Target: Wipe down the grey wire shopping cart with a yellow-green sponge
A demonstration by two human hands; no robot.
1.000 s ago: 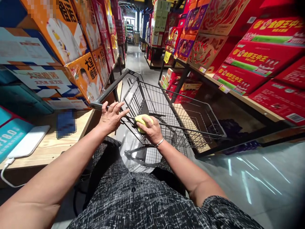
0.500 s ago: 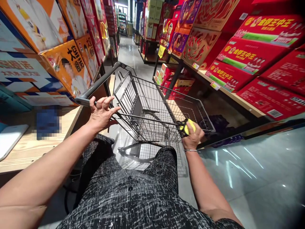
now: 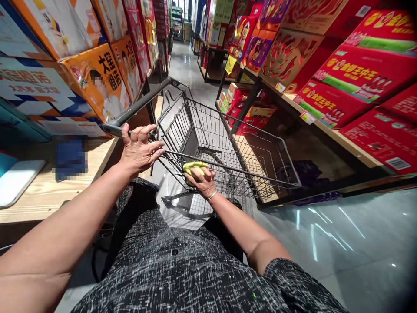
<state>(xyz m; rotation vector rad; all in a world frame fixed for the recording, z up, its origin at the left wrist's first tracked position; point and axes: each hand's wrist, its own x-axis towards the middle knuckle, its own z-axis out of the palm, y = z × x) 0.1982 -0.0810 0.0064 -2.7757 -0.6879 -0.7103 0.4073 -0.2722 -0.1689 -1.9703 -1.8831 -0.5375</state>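
Observation:
A grey wire shopping cart [image 3: 228, 150] stands tilted across my view, its basket bare inside. My left hand [image 3: 138, 148] is at the near corner of the cart, by the end of its grey handle [image 3: 143, 106]; the fingers lie over the frame, with the top rail passing at the thumb side. In my right hand [image 3: 202, 180] is a bunched yellow-green cloth [image 3: 194, 166], pressed against the near side of the basket just below the top rail. Its fingers are wrapped round the cloth, and part of the cloth is hidden.
Orange and white cartons [image 3: 97, 78] are stacked on the left. A wooden shelf board [image 3: 35, 191] below them holds a white flat item [image 3: 19, 182] and a blurred blue object [image 3: 70, 156]. Red boxes [image 3: 352, 74] fill the right shelf. A tiled aisle [image 3: 182, 56] runs ahead.
My right hand has moved left along the cart's near side with the cloth, from the far end toward the handle end. My left hand stays at the corner. The view has shifted slightly.

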